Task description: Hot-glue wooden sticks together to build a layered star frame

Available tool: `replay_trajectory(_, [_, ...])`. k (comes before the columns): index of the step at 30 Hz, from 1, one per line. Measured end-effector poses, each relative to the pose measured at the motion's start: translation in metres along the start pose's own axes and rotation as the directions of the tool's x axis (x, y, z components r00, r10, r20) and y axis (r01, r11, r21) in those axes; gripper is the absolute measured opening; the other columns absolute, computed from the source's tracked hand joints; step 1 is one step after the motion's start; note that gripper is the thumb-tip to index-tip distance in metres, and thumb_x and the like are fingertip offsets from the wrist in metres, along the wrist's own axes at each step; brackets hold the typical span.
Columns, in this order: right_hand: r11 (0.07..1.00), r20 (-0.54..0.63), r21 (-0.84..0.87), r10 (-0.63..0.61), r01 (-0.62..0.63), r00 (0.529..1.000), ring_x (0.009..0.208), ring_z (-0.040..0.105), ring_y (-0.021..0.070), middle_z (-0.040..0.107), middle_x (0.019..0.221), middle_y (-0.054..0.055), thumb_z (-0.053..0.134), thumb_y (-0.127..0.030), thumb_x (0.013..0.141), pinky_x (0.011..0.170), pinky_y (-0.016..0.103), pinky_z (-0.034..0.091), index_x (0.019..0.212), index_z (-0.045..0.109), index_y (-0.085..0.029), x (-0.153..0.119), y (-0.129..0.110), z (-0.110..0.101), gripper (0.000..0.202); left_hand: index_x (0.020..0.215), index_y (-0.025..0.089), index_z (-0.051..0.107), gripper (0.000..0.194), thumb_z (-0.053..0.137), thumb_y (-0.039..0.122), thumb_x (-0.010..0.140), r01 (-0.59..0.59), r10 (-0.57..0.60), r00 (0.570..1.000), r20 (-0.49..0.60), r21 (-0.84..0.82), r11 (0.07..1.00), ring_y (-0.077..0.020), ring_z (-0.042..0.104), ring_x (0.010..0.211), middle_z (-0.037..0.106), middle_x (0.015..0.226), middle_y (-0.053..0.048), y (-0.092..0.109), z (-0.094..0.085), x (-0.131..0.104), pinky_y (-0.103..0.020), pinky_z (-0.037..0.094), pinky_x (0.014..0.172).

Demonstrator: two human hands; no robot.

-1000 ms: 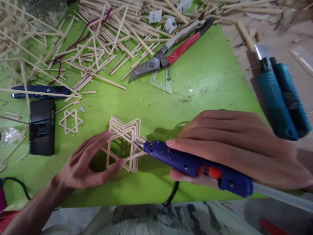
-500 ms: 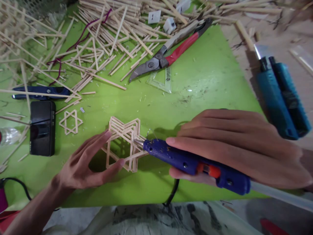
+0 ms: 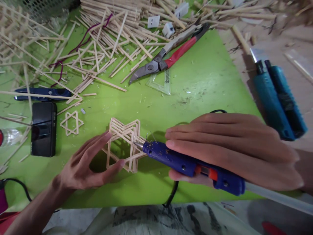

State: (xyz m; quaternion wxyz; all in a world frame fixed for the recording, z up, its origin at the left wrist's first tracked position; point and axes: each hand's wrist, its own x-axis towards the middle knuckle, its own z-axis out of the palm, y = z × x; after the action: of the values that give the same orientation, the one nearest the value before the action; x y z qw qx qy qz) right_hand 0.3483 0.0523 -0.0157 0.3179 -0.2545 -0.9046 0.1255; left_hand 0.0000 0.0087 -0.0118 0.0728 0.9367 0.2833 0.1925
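Note:
My left hand steadies a stack of wooden star frames, its thumb and a fingertip pressed on the left side of the stack. My right hand is wrapped round a blue glue gun with an orange part and a pale glue stick out of its rear. The metal nozzle is at the right part of the stack; whether it touches the wood, I cannot tell. A single small wooden star lies flat on the green surface, left of the stack.
Thin sticks are heaped at the back. Red-handled pruning shears lie on a clear set square. On the left are a black box-shaped device and a blue folded tool. Teal cutters lie right.
The fingers of my right hand have shifted slightly on the glue gun, which has moved a little to the left at its rear. My left hand stays on the stack.

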Motion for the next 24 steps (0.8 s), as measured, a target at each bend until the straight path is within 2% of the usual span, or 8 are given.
replay_trajectory(6, [0.999, 0.018, -0.001, -0.040, 0.040, 0.999, 0.099, 0.083, 0.0214, 0.085, 0.098, 0.010, 0.081, -0.045, 0.097, 0.083, 0.039, 0.070, 0.121, 0.070, -0.014, -0.0014, 0.0018, 0.0001, 0.040, 0.104, 0.020, 0.075, 0.024, 0.081, 0.006, 0.085, 0.004, -0.004, 1.000, -0.018, -0.004, 1.000, -0.0341, 0.061, 0.146, 0.033, 0.178, -0.011, -0.0001, 0.0010, 0.0009, -0.048, 0.067, 0.109])
replay_trajectory(16, [1.000, -0.004, 0.002, -0.029, 0.029, 1.000, 0.099, 0.083, 0.0202, 0.085, 0.097, 0.009, 0.081, -0.046, 0.096, 0.085, 0.037, 0.070, 0.120, 0.071, -0.016, -0.0004, 0.0038, 0.0014, 0.040, 0.106, 0.018, 0.076, 0.026, 0.083, 0.006, 0.084, -0.006, 0.006, 1.000, -0.003, -0.003, 1.000, -0.0364, 0.062, 0.145, 0.034, 0.177, -0.015, 0.0004, 0.0000, 0.0001, -0.048, 0.066, 0.111])
replay_trajectory(24, [0.999, 0.003, 0.007, -0.045, 0.045, 0.999, 0.096, 0.084, 0.0208, 0.085, 0.096, 0.008, 0.084, -0.041, 0.094, 0.083, 0.035, 0.070, 0.118, 0.072, -0.015, -0.0004, 0.0043, -0.0011, 0.037, 0.104, 0.018, 0.076, 0.026, 0.083, 0.006, 0.083, -0.011, 0.011, 1.000, -0.012, -0.010, 1.000, -0.0341, 0.058, 0.149, 0.032, 0.178, -0.013, -0.0005, -0.0004, 0.0020, -0.046, 0.064, 0.115])
